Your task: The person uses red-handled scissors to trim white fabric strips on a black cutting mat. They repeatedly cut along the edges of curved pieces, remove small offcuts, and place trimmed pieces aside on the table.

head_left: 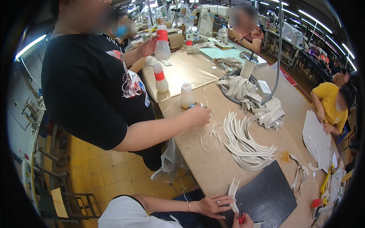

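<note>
At the lower edge, my left hand (215, 206), with a ring and a bracelet, has its fingers on an off-white strip (233, 189), holding it at the left side of a black mat (268, 193). The strip's upper end looks split into two tails. Close beside it, my right hand (244, 222) is closed around a small red-handled tool (241, 217); its working end is hard to make out. Another short pale piece (259, 224) lies by the right hand. Beyond the mat is a fanned pile of similar strips (243, 142).
Across the left side, a co-worker's arm (159, 131) reaches over the table to a small object beside a glue bottle (186, 95). Loose cord, bundled strips (241, 89) and a grey hose (278, 53) lie farther off. Rubber bands (285, 156) sit right, near a person in yellow (330, 100).
</note>
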Motion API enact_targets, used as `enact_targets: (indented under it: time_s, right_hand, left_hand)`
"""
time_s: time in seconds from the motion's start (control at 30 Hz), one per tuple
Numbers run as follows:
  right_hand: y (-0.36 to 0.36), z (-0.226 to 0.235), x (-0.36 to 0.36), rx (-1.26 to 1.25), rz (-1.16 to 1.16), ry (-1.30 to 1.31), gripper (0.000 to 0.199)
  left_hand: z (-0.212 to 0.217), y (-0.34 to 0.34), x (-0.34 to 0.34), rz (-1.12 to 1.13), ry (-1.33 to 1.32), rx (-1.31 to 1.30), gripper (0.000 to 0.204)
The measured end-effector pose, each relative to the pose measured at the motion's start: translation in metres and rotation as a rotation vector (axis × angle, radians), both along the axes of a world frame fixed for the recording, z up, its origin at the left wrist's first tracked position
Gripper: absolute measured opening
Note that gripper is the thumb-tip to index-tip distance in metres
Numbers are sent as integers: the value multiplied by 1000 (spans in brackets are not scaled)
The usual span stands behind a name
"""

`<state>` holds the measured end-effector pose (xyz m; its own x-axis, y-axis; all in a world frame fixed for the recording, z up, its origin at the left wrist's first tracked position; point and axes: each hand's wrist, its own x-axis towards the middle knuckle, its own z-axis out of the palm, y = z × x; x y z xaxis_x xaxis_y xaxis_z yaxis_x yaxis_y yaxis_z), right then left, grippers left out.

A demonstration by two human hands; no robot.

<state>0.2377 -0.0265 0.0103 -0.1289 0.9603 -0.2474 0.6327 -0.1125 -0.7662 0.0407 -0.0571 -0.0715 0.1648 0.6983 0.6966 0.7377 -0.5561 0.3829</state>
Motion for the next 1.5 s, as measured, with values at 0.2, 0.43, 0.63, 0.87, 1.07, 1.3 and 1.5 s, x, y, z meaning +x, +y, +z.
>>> enact_targets:
  time_s: [0.2, 0.43, 0.63, 0.87, 1.07, 1.3, 1.5]
  right_hand:
    - [-1, 0, 1, 16, 9, -6, 23]
    - [-1, 2, -2, 30, -10, 45, 22]
    - [-1, 9, -4, 37, 2, -11, 21]
    - [-1, 4, -2, 43, -7, 34, 22]
    - [-1, 9, -5, 68, 8, -33, 19]
    - [1, 22, -10, 119, 32, -192, 25]
    - [-3, 25, -7, 131, 73, -124, 23]
  left_hand:
    - [0, 0, 0, 4, 5, -13, 50]
    - [2, 0, -1, -7, 1, -4, 49]
    - [3, 0, -1, 3, 1, 2, 49]
    - [4, 0, 0, 14, 8, 4, 50]
    - [4, 0, -1, 30, 24, -21, 49]
    - [-2, 4, -9, 43, 190, -34, 52]
    - [-18, 7, -20, -24, 180, -34, 53]
